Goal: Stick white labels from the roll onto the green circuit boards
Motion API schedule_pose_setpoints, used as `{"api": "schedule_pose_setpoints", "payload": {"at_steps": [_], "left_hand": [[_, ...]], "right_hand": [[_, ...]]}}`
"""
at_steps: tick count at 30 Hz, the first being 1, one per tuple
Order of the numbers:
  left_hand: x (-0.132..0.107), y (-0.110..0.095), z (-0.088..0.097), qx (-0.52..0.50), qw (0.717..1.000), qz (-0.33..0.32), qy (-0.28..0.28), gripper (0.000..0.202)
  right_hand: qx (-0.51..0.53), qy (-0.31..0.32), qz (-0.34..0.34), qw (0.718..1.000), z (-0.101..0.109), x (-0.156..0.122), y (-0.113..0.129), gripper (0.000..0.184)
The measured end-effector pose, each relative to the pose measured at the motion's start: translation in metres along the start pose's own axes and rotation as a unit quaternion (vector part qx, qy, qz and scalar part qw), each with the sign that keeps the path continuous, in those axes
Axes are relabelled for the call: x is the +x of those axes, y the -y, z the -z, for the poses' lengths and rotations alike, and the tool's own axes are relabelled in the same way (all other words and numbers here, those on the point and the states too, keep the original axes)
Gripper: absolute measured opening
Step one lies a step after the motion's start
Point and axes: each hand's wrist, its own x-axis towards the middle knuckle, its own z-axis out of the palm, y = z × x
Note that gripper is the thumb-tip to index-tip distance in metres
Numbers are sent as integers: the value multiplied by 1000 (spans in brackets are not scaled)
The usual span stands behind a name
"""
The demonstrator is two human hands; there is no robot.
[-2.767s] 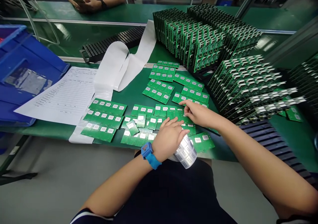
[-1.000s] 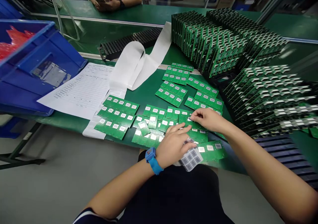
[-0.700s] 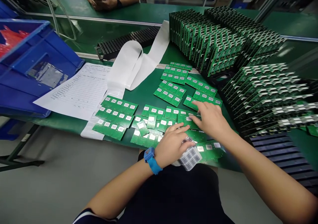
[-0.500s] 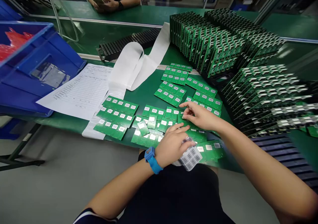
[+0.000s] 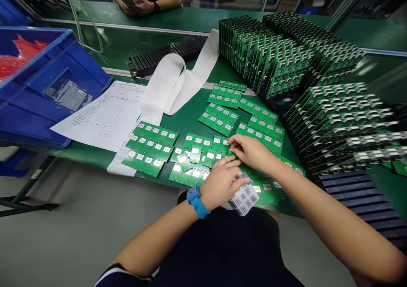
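Observation:
Closed around a sheet of printed white labels (image 5: 245, 199), my left hand (image 5: 221, 184) rests at the table's front edge, its fingertips near the circuit boards. The sheet hangs out below the thumb. Just above and to the right, my right hand (image 5: 249, 151) is pinched over a green circuit board, thumb and index together; whatever sits between the fingertips is too small to make out. Several green boards with white labels (image 5: 149, 147) lie left of my hands, and more labelled boards (image 5: 219, 116) lie beyond. Two small board pieces (image 5: 184, 162) rest on top of others.
Racks of upright circuit boards (image 5: 263, 58) stand at the back right. A blue bin (image 5: 47, 104) with red plastic is at left, beside a printed paper sheet (image 5: 104, 113) and a white paper strip (image 5: 167, 83). Across the table, a person holds a phone (image 5: 127, 0).
My right hand has shifted slightly left and down, closer to my left hand, its fingers more drawn together. My left hand still holds the label sheet. The view has moved a little.

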Motion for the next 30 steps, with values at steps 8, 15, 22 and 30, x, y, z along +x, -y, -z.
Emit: {"api": "schedule_pose_setpoints", "payload": {"at_steps": [8, 15, 22, 30], "left_hand": [[-1, -10, 4, -68, 996, 39, -51, 16], [-17, -20, 35, -308, 884, 199, -292, 26], [-25, -12, 50, -477, 776, 219, -351, 25], [-35, -14, 47, -550, 719, 230, -357, 23]], "right_hand": [[55, -262, 41, 963, 20, -33, 7, 16], [219, -250, -102, 938, 14, -93, 53, 18], [145, -237, 67, 958, -19, -81, 79, 11], [245, -118, 71, 960, -30, -77, 79, 10]]}}
